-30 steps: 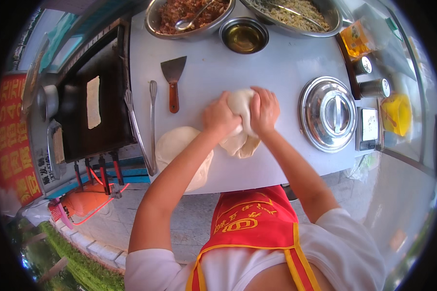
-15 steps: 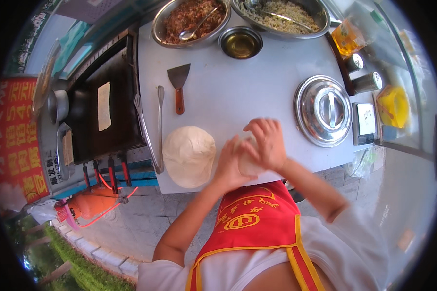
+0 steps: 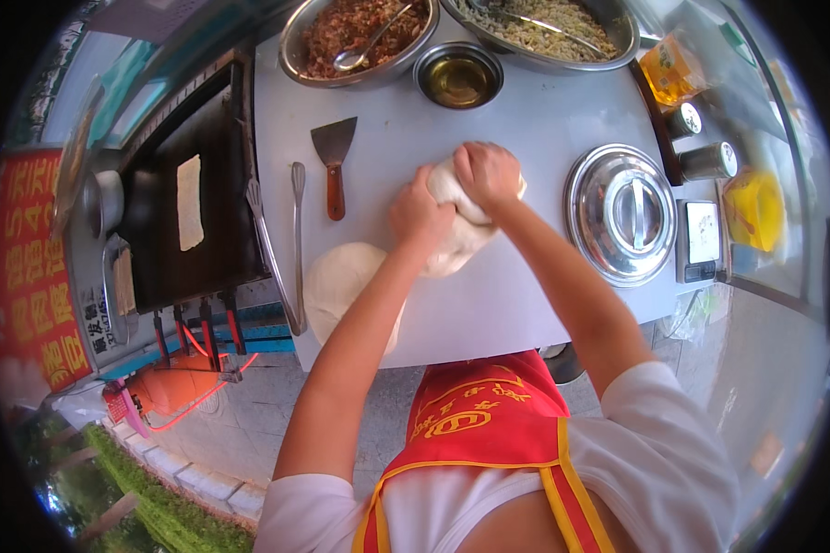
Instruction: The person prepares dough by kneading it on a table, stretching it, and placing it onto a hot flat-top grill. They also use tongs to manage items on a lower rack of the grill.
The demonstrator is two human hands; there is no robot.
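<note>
A lump of pale dough (image 3: 458,247) lies on the middle of the worktop, stretched long with a folded upper part. My left hand (image 3: 421,217) grips its left side, fingers curled over the edge. Pressed on the top right of the same lump is my right hand (image 3: 487,173), its fingers bent into the dough. A second, flat round of dough (image 3: 341,286) rests at the worktop's near left, partly hidden by my left forearm. Above it lies a scraper (image 3: 334,152) with a wooden handle, next to metal tongs (image 3: 298,240).
A griddle (image 3: 221,212) with a flat strip of dough (image 3: 189,203) stands left. At the back are a bowl of reddish filling (image 3: 290,55), a bowl of paler filling (image 3: 632,41) and an oil bowl (image 3: 458,81). A metal lid (image 3: 621,214) and scale (image 3: 701,235) sit right.
Both my hands have moved away from me, from the worktop's near edge toward its middle. The dough lump has gone with them and now shows stretched out below my hands.
</note>
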